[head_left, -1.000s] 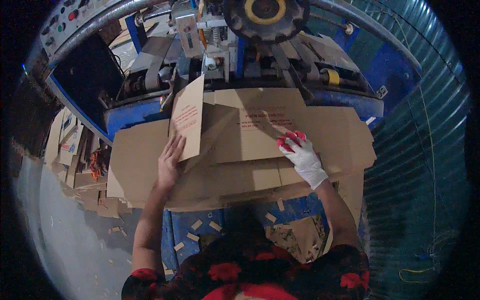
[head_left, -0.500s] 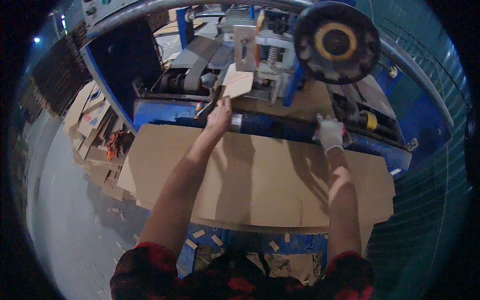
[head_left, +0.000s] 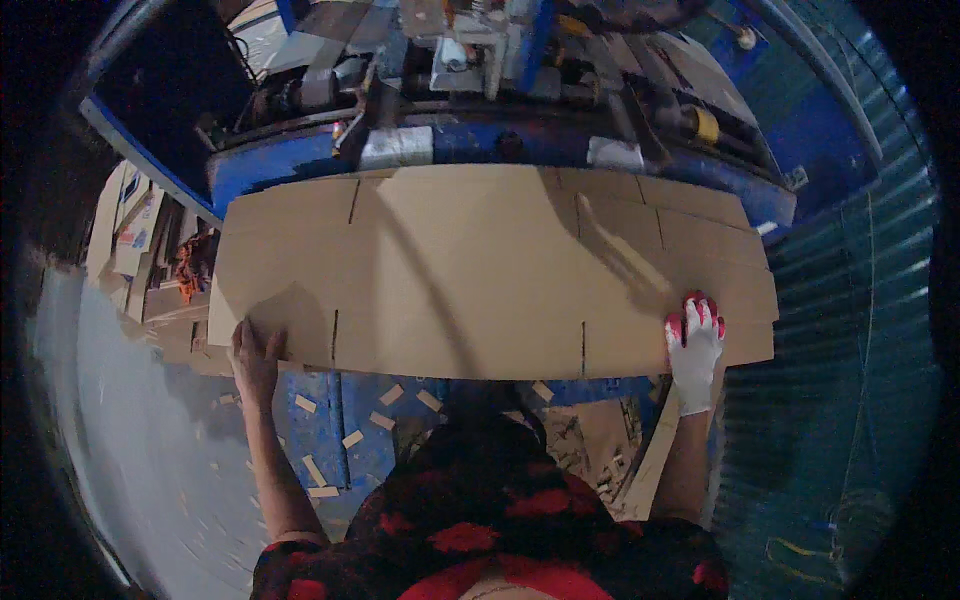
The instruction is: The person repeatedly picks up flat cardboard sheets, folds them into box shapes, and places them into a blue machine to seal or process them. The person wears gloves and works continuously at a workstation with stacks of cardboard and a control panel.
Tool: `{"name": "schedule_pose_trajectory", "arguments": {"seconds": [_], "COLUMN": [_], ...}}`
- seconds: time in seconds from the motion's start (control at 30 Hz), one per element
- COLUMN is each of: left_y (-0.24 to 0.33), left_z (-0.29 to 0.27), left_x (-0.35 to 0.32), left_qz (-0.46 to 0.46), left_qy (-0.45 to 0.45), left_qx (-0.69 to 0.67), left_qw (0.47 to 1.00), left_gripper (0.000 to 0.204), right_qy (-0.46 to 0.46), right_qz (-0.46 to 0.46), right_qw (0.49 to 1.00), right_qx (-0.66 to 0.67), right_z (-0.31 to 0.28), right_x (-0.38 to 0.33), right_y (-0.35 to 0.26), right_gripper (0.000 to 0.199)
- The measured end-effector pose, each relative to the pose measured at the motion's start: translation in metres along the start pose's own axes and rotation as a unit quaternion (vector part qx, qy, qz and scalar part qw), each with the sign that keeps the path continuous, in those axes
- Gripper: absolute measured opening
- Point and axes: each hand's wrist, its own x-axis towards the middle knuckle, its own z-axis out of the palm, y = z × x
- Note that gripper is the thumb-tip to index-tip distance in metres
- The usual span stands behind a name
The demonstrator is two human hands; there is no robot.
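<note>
A wide slotted cardboard sheet lies in front of me on the stack, below the blue machine. My left hand, bare, is at its near left corner, with the fingers over the top and the palm at the edge; the underside of the grip is hidden. Near the right end, my right hand wears a white glove with red fingertips. Its fingers are spread on the sheet's upper face, holding nothing.
The blue machine with rollers and belts stands along the far side. Cardboard scraps are piled at left, beside an orange tangle. Small offcuts lie below the near edge. A green corrugated wall rises at right.
Both hands have come back from the machine's edge to the near side of the cardboard. A slotted sheet now lies on top. The view has tilted down, and the pale piece by my left hand is gone.
</note>
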Motion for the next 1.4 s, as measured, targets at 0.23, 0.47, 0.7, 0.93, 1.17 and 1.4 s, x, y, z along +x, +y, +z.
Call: {"name": "schedule_pose_trajectory", "arguments": {"seconds": [0.23, 0.47, 0.7, 0.93, 1.17, 1.4], "left_y": [-0.028, -0.009, 0.07, 0.147, 0.199, 0.265], "left_z": [0.016, -0.017, -0.033, 0.023, 0.052, 0.084], "left_x": [0.003, 0.013, -0.044, -0.002, 0.059, 0.165], "left_qz": [0.047, 0.001, 0.089, 0.398, 0.411, 0.344], "left_qy": [0.041, 0.042, -0.042, 0.016, 0.051, 0.061], "left_qx": [0.1, -0.151, -0.542, -0.266, -0.223, 0.004], "left_qw": [0.993, 0.988, 0.835, 0.878, 0.882, 0.937], "left_gripper": [0.065, 0.06, 0.038, 0.055, 0.056, 0.061], "right_qy": [0.237, 0.391, 0.068, 0.098, 0.112, 0.074], "right_qz": [0.453, 0.188, -0.137, -0.35, -0.351, -0.25], "right_qw": [0.759, 0.7, 0.942, 0.93, 0.926, 0.965], "right_qx": [0.404, 0.567, 0.3, 0.047, 0.088, -0.012], "right_z": [0.016, -0.011, -0.044, 0.006, 0.026, 0.039], "right_x": [-0.053, -0.059, -0.071, 0.022, 0.096, 0.219], "right_y": [0.035, 0.016, -0.079, -0.106, -0.107, -0.143], "right_gripper": [0.056, 0.046, 0.053, 0.051, 0.058, 0.049]}}
